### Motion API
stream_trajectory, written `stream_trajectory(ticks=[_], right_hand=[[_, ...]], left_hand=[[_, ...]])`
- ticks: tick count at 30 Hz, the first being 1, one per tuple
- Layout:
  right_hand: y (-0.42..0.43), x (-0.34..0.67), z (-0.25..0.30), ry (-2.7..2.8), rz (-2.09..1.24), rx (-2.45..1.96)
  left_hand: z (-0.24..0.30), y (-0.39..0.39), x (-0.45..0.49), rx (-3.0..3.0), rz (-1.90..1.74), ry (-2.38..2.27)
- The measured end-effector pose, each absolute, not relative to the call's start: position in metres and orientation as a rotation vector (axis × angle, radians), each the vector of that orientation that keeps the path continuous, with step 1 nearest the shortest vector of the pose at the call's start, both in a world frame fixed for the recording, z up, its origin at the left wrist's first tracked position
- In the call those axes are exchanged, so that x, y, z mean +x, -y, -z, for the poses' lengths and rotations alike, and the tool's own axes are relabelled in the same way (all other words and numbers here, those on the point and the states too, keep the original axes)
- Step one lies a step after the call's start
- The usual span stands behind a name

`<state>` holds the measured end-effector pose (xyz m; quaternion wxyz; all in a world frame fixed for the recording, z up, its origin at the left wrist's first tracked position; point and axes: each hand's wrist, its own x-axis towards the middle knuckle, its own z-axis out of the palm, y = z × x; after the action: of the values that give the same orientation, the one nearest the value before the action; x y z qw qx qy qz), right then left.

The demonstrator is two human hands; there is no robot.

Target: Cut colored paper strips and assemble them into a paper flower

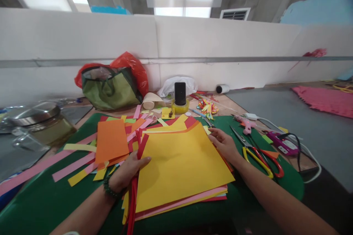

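The yellow paper sheet (179,165) lies between the two hands, on top of a stack of coloured paper (204,193), above the green work surface (44,198); its near edge faces the person and runs slightly upward to the right; it looks almost square in this view, so a long axis cannot be told with confidence.

The left hand (131,169) is at the left edge, about midway along it; its thumb lies flat over the sheet and points right; its other fingers are hidden, so a pinch cannot be confirmed; red paper strips (132,205) run beside that edge and pass by this hand.

The right hand (224,145) is at the far right corner; its fingers curve leftward, with thumb and forefinger slightly apart; whether paper is caught between them cannot be told; the sheet extends to the left of these fingertips and back toward the person.

The left hand, its thumb overlapping the face, is nearer the sheet's middle; scissors (245,143) lie to the right of the right hand; orange sheets (112,139) lie left of the stack.
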<state>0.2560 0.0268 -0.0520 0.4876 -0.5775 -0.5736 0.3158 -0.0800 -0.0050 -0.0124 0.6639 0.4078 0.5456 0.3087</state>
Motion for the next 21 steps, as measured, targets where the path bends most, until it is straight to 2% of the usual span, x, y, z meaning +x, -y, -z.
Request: stream_trajectory(ticks=[11,21], right_hand=[[-0.0201,0.2504,0.0466,1.56,-0.644,-1.502],[-0.0198,0.2551,0.0482,1.652,-0.475,-1.351]], left_hand=[[0.0091,0.0069,-0.0792,0.912,-0.7,-1.235],[0.0088,0.0066,-0.0777,0.924,-0.703,-1.233]])
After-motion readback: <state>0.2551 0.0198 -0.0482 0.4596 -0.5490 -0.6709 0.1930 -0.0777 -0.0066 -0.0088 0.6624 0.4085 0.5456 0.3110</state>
